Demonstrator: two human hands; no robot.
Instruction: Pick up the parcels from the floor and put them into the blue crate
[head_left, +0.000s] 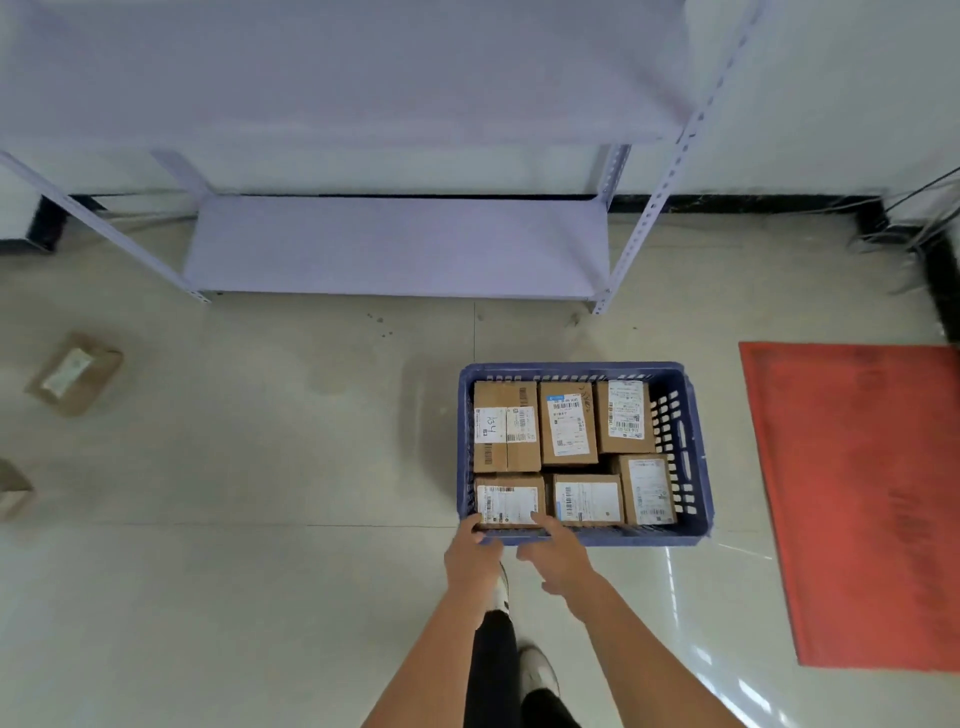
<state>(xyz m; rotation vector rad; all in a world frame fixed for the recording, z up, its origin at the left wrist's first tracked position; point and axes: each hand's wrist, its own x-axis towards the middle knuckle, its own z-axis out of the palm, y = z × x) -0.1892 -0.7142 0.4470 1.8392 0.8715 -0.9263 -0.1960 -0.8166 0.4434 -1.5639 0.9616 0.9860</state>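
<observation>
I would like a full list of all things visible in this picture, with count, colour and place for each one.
blue crate: one, blue, on the floor at centre right.
parcels in the crate: six, brown with white labels, filling the crate.
parcels on the floor: two, brown, far left; one cut by the edge.
shelf rack: one, pale lilac, against the wall.
red mat: one, red, right side.
cables: several, upper right corner.
left hand: at the crate's near rim.
right hand: fingertips on the near-left parcel.

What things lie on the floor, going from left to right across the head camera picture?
Parcel cut by the left edge → tilted parcel → blue crate with six parcels inside, both hands at its near left corner → red mat.
</observation>
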